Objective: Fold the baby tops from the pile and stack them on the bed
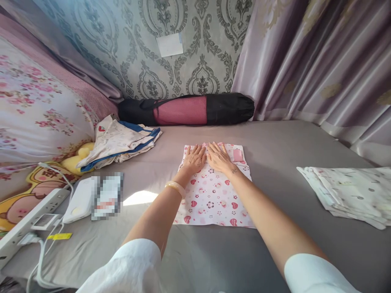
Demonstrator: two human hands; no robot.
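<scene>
A white cloth garment (210, 199) printed with pink hearts and flowers lies folded into a near rectangle in front of me. My left hand (194, 158) rests flat on its far part, fingers stretched forward. Beside it, my right hand (218, 156) is also pressed flat on the cloth, with its fingers slightly spread. A small pink patch (237, 155) shows on the cloth just right of my right hand. Neither hand grips anything. Part of the garment's far edge is hidden under my fingers.
Folded clothes with blue trim (122, 140) lie at left, and a pale folded stack (351, 191) at right. A black and pink rolled bag (180, 110) lies along the wall. A power strip (33, 219), cables and a white device (81, 199) occupy the near left.
</scene>
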